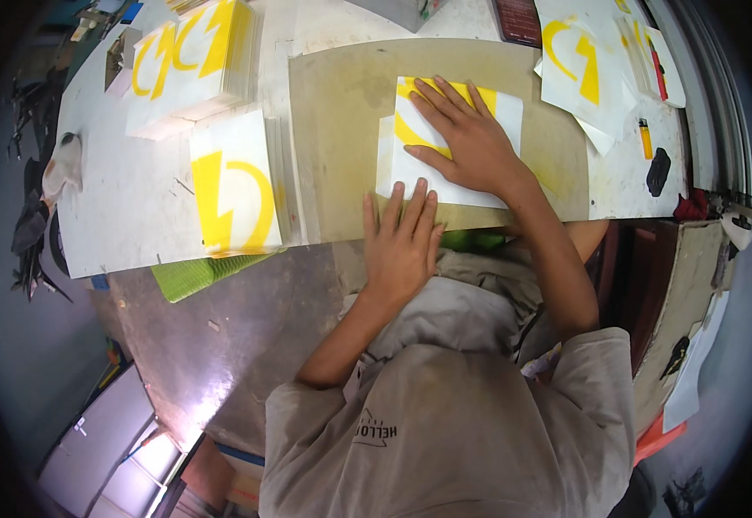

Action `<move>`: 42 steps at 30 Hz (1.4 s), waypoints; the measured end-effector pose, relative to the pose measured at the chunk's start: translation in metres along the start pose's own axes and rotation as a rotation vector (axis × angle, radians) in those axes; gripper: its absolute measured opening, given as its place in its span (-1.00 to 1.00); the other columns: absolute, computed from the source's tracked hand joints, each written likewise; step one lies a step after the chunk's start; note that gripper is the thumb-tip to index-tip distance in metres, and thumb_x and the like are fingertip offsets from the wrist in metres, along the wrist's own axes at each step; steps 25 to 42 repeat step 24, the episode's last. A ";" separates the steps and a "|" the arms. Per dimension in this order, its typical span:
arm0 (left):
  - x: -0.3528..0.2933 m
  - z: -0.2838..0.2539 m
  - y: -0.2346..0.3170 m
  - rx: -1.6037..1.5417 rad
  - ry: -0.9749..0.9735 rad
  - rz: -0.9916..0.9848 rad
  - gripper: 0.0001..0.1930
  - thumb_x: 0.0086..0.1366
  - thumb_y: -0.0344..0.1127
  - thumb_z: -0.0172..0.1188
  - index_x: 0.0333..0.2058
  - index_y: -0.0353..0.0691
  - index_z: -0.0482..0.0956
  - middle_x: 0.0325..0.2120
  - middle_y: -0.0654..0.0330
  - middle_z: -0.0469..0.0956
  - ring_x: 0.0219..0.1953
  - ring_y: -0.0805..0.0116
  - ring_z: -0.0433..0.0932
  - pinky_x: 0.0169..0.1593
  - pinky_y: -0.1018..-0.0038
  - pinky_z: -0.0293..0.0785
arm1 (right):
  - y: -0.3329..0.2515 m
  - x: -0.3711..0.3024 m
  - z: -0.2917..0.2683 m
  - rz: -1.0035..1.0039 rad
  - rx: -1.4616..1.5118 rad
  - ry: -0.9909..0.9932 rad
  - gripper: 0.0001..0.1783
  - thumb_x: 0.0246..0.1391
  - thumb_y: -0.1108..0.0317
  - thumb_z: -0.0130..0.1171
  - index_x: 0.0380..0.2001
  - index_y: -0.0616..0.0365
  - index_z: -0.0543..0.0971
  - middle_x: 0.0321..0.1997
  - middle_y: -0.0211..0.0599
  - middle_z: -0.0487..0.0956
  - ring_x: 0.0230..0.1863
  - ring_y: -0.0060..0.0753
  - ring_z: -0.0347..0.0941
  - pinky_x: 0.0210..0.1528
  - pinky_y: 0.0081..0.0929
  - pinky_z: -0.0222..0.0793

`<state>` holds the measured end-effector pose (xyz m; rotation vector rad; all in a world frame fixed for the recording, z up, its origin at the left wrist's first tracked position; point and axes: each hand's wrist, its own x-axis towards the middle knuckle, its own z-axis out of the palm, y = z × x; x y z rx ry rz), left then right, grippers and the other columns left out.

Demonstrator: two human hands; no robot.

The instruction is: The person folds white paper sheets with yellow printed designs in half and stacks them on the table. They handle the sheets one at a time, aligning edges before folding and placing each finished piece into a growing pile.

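Note:
A white paper sheet with a yellow print (504, 138) lies on a tan work mat (333, 112) in front of me. My right hand (466, 138) rests flat across its upper middle, fingers spread, covering part of the print. At the sheet's lower left edge my left hand (402, 237) lies with its fingers stretched out, the fingertips touching the paper. A narrow pale strip of paper shows beyond the sheet's left side; whether it is a separate piece I cannot tell.
Left of the mat stand a stack of printed sheets (236, 194) and a taller stack (190, 73). To the right lie loose printed sheets (570, 65), a yellow lighter (645, 138), a black object (658, 173) and a red-and-black pen-like tool (657, 73). Green cloth (203, 274) hangs below the table edge.

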<state>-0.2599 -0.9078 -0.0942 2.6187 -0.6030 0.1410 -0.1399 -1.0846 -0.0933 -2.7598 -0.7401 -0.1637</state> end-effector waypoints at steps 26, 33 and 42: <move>0.137 -0.043 -0.056 0.222 -0.512 0.087 0.55 -0.56 0.30 0.58 0.41 -0.27 -0.05 0.47 0.10 -0.16 0.49 0.05 -0.21 0.40 -0.27 -0.33 | 0.002 -0.021 -0.008 0.070 -0.055 0.097 0.04 0.04 -0.28 0.17 0.42 0.08 0.08 0.43 -0.01 0.21 0.49 0.00 0.01 0.46 0.30 -0.35; 0.137 -0.043 -0.056 0.222 -0.512 0.087 0.55 -0.56 0.30 0.58 0.41 -0.27 -0.05 0.47 0.10 -0.16 0.49 0.05 -0.21 0.40 -0.27 -0.33 | 0.002 -0.021 -0.008 0.070 -0.055 0.097 0.04 0.04 -0.28 0.17 0.42 0.08 0.08 0.43 -0.01 0.21 0.49 0.00 0.01 0.46 0.30 -0.35; 0.137 -0.043 -0.056 0.222 -0.512 0.087 0.55 -0.56 0.30 0.58 0.41 -0.27 -0.05 0.47 0.10 -0.16 0.49 0.05 -0.21 0.40 -0.27 -0.33 | 0.002 -0.021 -0.008 0.070 -0.055 0.097 0.04 0.04 -0.28 0.17 0.42 0.08 0.08 0.43 -0.01 0.21 0.49 0.00 0.01 0.46 0.30 -0.35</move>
